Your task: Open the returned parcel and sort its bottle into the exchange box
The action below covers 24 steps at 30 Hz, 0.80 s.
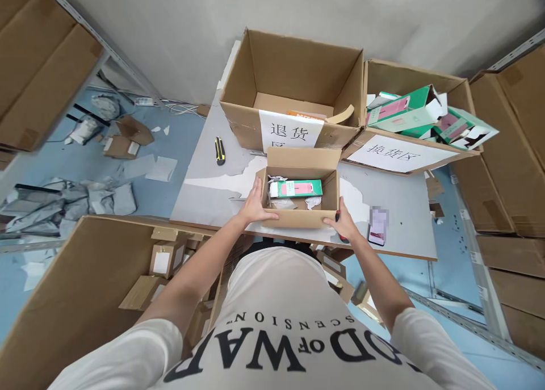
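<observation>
Two hands share one grip: the left hand (254,205) and right hand (344,224) clasp opposite ends of a small open carton (300,218) at the worktop's (402,208) near edge, a green-and-pink box (297,188) lying inside, larger cartons (298,63) behind.

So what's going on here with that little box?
Someone holds a small open cardboard box by its ends, with the left hand on one and the right hand on the other. Inside lies a green and pink package with crumpled white wrapping near it. The box is on a table. Behind it stand two bigger boxes with paper signs; one has green cartons in it. A cutter and a phone lie nearby.
</observation>
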Tool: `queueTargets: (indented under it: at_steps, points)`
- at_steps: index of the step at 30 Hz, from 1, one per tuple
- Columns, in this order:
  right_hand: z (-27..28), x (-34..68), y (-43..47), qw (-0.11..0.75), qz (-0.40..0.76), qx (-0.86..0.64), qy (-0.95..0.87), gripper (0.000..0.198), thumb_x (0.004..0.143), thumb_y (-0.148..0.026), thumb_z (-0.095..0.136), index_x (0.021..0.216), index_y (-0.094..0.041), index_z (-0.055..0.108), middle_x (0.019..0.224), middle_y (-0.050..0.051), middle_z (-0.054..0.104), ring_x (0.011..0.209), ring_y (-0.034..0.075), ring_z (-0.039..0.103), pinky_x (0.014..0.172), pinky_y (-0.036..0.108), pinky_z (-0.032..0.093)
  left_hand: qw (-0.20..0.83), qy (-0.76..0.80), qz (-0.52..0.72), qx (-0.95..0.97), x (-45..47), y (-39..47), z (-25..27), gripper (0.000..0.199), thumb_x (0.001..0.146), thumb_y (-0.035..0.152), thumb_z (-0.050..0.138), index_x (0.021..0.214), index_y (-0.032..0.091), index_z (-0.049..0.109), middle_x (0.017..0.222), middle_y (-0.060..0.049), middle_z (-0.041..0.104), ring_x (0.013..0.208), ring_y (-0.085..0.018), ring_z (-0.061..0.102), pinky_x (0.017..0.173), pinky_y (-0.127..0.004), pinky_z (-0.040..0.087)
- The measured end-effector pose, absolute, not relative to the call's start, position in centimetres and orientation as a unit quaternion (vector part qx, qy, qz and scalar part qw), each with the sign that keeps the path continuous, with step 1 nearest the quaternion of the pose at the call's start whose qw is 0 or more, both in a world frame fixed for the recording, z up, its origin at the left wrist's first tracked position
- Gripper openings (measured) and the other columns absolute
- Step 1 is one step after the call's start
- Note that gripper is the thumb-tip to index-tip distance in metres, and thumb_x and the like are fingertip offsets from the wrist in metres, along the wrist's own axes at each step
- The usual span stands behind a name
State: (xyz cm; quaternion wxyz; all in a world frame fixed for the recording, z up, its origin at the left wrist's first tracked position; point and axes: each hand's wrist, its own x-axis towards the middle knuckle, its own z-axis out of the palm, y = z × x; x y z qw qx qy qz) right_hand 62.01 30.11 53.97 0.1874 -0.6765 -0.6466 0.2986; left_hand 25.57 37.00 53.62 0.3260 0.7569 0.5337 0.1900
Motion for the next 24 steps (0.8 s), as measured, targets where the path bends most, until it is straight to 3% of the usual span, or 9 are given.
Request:
queueTargets:
  at_steps: [2,4,6,8,11,13,15,24]
  points:
    - [56.1,62.6,30.5,0.190,0.242,-0.705,-0.639,0.105,0.079,-0.055,0.061,0.155,-0.020,-0.003,0.161,0.019,0.009,0.147,0.043,0.009,0.113,0.069,0.017,0.316,0.537,0.185,0.760,25.5,37.1,53.5,0.155,0.043,0.077,0.077,0.153,0.010,-0.010,0.159,-0.027,-0.002,0.148,-0.041,0.004,0.120,-0.054,0.015]
    - [58.7,62.2,31.5,0.214,0.145,-0.703,-0.662,0.091,0.084,-0.053,0.057,0.155,-0.025,0.008,0.161,0.015,0.014,0.148,0.042,0.009,0.115,0.068,0.011,0.308,0.539,0.177,0.763,25.6,37.2,53.4,0.155,0.042,0.077,0.077,0.153,0.009,-0.008,0.159,-0.028,0.000,0.148,-0.042,0.003,0.119,-0.056,0.015]
    - [61.0,60.3,33.4,0.219,0.101,-0.645,-0.725,0.063,0.090,-0.046,0.052,0.146,-0.025,0.033,0.149,0.014,0.039,0.141,0.036,0.033,0.115,0.059,0.025,0.299,0.544,0.170,0.765,25.6,37.1,53.4,0.155,0.042,0.077,0.076,0.153,0.007,-0.007,0.159,-0.029,0.002,0.148,-0.042,0.004,0.118,-0.057,0.016]
    - [62.2,56.9,36.0,0.154,0.171,-0.542,-0.808,0.042,0.095,-0.036,0.045,0.135,-0.024,0.048,0.127,0.012,0.059,0.119,0.027,0.056,0.101,0.044,0.046,0.289,0.546,0.169,0.768,25.6,36.9,53.5,0.155,0.042,0.078,0.075,0.153,0.006,-0.006,0.158,-0.030,0.002,0.148,-0.043,0.004,0.117,-0.058,0.018]
    - [61.5,50.5,40.4,-0.036,0.224,-0.415,-0.881,0.047,0.087,-0.023,0.058,0.134,-0.025,0.052,0.124,0.011,0.060,0.108,0.025,0.061,0.088,0.037,0.051,0.274,0.543,0.176,0.774,25.7,36.5,53.6,0.153,0.044,0.078,0.074,0.153,0.007,-0.007,0.158,-0.031,0.004,0.148,-0.042,0.006,0.116,-0.058,0.020]
    - [59.9,46.6,42.6,-0.166,0.183,-0.373,-0.894,0.051,0.083,-0.017,0.061,0.133,-0.026,0.054,0.129,0.013,0.056,0.116,0.028,0.056,0.090,0.039,0.048,0.272,0.540,0.177,0.777,25.7,36.2,53.7,0.152,0.045,0.077,0.075,0.152,0.007,-0.007,0.158,-0.031,0.005,0.148,-0.042,0.007,0.115,-0.057,0.022]
    - [58.1,43.7,43.9,-0.243,0.128,-0.369,-0.888,0.047,0.087,-0.015,0.055,0.132,-0.029,0.055,0.137,0.014,0.051,0.124,0.030,0.050,0.095,0.043,0.045,0.273,0.542,0.172,0.776,25.8,36.0,53.8,0.151,0.047,0.076,0.075,0.152,0.006,-0.006,0.157,-0.032,0.006,0.148,-0.041,0.008,0.115,-0.057,0.023]
    - [54.4,41.3,44.6,-0.311,0.099,-0.372,-0.869,0.047,0.087,-0.013,0.052,0.132,-0.028,0.055,0.133,0.018,0.053,0.116,0.031,0.056,0.092,0.051,0.043,0.236,0.614,0.081,0.749,26.7,35.9,56.0,0.139,0.054,0.075,0.071,0.154,0.010,0.000,0.160,-0.024,0.010,0.149,-0.037,0.011,0.116,-0.057,0.017]
